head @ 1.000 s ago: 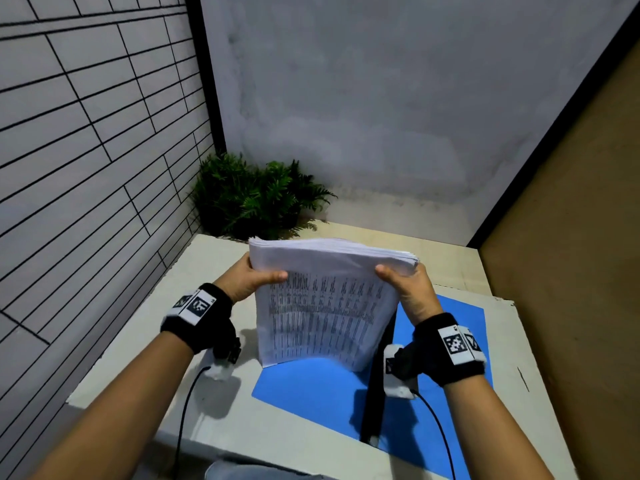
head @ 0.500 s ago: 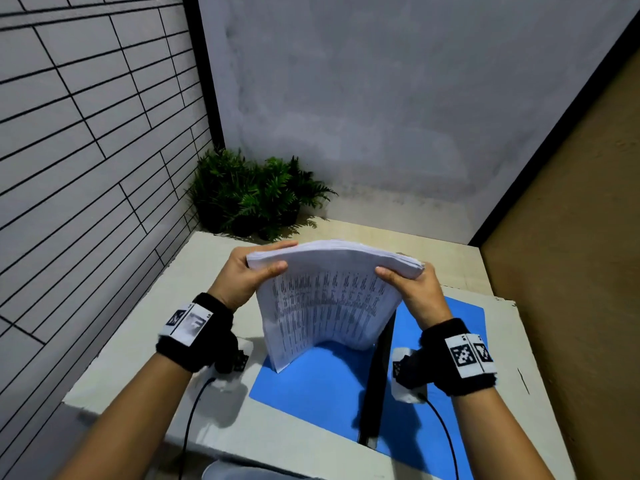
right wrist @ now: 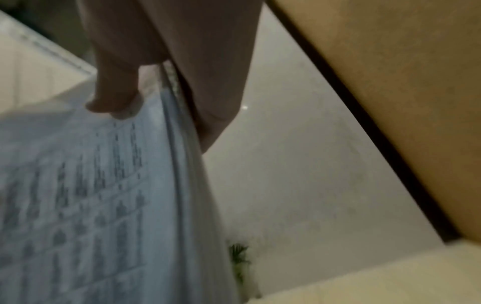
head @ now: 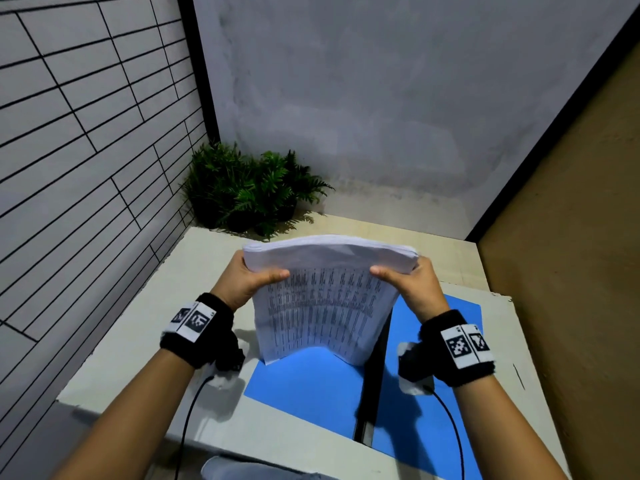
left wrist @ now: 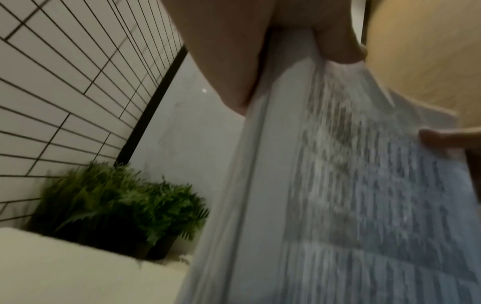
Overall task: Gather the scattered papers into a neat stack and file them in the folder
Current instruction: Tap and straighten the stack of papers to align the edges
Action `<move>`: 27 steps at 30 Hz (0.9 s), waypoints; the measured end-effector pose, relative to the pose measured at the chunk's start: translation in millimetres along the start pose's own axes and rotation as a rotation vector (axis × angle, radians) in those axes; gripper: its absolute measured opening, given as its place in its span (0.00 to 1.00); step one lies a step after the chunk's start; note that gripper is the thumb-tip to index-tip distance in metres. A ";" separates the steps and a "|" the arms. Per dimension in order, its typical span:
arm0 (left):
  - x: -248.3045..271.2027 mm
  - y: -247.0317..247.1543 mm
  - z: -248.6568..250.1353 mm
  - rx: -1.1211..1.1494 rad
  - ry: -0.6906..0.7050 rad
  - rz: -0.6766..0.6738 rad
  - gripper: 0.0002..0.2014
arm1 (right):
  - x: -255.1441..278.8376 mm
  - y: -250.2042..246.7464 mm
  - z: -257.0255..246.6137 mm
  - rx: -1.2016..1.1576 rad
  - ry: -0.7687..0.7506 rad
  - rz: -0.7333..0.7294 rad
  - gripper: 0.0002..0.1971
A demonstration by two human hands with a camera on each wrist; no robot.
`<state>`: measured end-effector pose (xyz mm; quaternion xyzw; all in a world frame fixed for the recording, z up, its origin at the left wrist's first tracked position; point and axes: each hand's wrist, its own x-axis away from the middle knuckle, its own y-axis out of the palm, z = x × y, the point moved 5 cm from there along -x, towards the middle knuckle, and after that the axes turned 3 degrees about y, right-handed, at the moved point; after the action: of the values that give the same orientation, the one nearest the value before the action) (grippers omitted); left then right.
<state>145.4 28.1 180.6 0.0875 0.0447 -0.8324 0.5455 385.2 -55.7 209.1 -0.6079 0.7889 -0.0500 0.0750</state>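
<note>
A thick stack of printed white papers (head: pixel 322 306) stands on end over the open blue folder (head: pixel 311 386), its lower edge bowed and its bottom at the folder. My left hand (head: pixel 256 277) pinches the stack's upper left corner, thumb on the printed face. My right hand (head: pixel 401 277) pinches the upper right corner the same way. The left wrist view shows the stack (left wrist: pixel 338 185) edge-on under my left hand (left wrist: pixel 286 51). The right wrist view shows the printed sheets (right wrist: pixel 91 195) gripped by my right hand (right wrist: pixel 161 82). The folder's black spine (head: pixel 372 386) runs down its middle.
The folder lies on a pale table (head: pixel 138 341) set in a corner. Green potted plants (head: pixel 249 188) stand at the back left, against a tiled wall. A brown wall (head: pixel 571 237) closes in on the right. Cables hang from both wrist bands.
The stack has come lower and nearer to me over the folder, and its lower edge now bows more. Both hands keep their hold on the upper corners.
</note>
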 end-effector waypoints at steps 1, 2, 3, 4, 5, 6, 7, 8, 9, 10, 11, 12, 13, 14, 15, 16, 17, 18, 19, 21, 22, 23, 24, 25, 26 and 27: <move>0.1 -0.3 -6.3 0.005 -0.022 0.000 0.32 | -1.3 -1.4 -2.3 0.059 -0.002 0.031 0.17; -0.4 -1.5 -11.2 0.011 -0.038 0.006 0.33 | -2.8 -3.1 -10.2 0.148 -0.033 0.075 0.19; -0.9 -1.9 -13.8 0.018 -0.050 0.009 0.32 | -3.4 -4.1 -22.5 0.260 -0.066 0.115 0.23; -1.3 -2.1 -14.9 0.028 -0.058 0.011 0.31 | -3.6 -2.4 -37.4 0.395 -0.099 0.137 0.27; -2.1 -2.6 -15.4 0.036 -0.064 0.013 0.30 | -2.8 3.0 -53.6 0.562 -0.128 0.148 0.31; -2.8 -2.7 -15.7 0.040 -0.067 0.013 0.28 | -1.1 11.7 -67.8 0.745 -0.175 0.174 0.35; -3.7 -2.6 -15.8 0.043 -0.068 0.014 0.27 | 3.6 23.0 -83.2 0.891 -0.272 0.226 0.38; -4.1 -2.4 -15.6 0.043 -0.068 0.015 0.26 | 8.8 37.1 -94.7 0.985 -0.393 0.266 0.41; -4.5 -2.1 -15.2 0.045 -0.063 0.015 0.26 | 10.6 53.4 -99.9 1.068 -0.465 0.235 0.43; -4.6 -2.3 -15.0 0.046 -0.056 0.016 0.27 | 9.3 70.8 -96.6 1.142 -0.459 0.098 0.45; -4.2 -2.4 -14.5 0.050 -0.046 0.017 0.27 | 8.0 87.4 -86.3 1.226 -0.389 -0.093 0.46; -2.9 -2.1 -13.1 0.054 -0.037 0.018 0.26 | 7.4 99.2 -74.2 1.304 -0.311 -0.255 0.46; -1.7 -2.6 -12.2 0.056 -0.029 0.018 0.26 | 6.3 105.8 -68.6 1.336 -0.288 -0.326 0.45; -1.8 -3.5 -10.7 0.055 -0.022 0.015 0.25 | 4.8 109.6 -73.4 1.303 -0.331 -0.305 0.43; -1.0 -2.4 -10.9 0.048 -0.022 0.005 0.24 | 6.4 110.3 -81.0 1.234 -0.388 -0.236 0.41; -1.5 -2.6 -10.8 0.040 -0.022 0.001 0.22 | 5.4 113.5 -87.1 1.160 -0.439 -0.192 0.39; -1.2 -3.5 -12.6 0.034 -0.026 0.000 0.20 | 5.5 120.3 -89.4 1.154 -0.454 -0.227 0.38; -1.7 -3.4 -14.4 0.027 -0.026 0.003 0.17 | 5.7 127.2 -86.1 1.205 -0.444 -0.300 0.37; -2.0 -4.3 -16.1 0.022 -0.028 0.016 0.16 | 6.2 132.6 -79.1 1.271 -0.425 -0.380 0.38; -2.8 -6.1 -18.7 0.026 -0.034 0.033 0.15 | 5.8 135.0 -77.9 1.265 -0.388 -0.419 0.40; -3.8 -6.6 -19.4 0.023 -0.037 0.030 0.15 | 4.5 132.9 -80.4 1.226 -0.391 -0.392 0.42; -4.2 -7.3 -20.7 0.014 -0.044 0.027 0.16 | 4.3 132.1 -81.8 1.219 -0.403 -0.390 0.43; -4.4 -7.9 -21.9 0.007 -0.049 0.025 0.16 | 5.2 132.4 -82.4 1.239 -0.410 -0.418 0.44; -4.6 -8.4 -22.5 0.006 -0.050 0.022 0.18 | 6.2 131.1 -80.5 1.270 -0.399 -0.451 0.44; -4.3 -8.6 -22.6 0.008 -0.045 0.015 0.20 | 5.4 125.7 -77.6 1.284 -0.366 -0.454 0.44; -5.3 -8.5 -21.8 0.013 -0.040 0.009 0.24 | 2.7 115.5 -76.4 1.293 -0.322 -0.411 0.43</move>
<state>141.8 40.0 160.1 0.0748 0.0280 -0.8318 0.5493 260.9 -29.6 264.5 -0.5781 0.4487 -0.4321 0.5271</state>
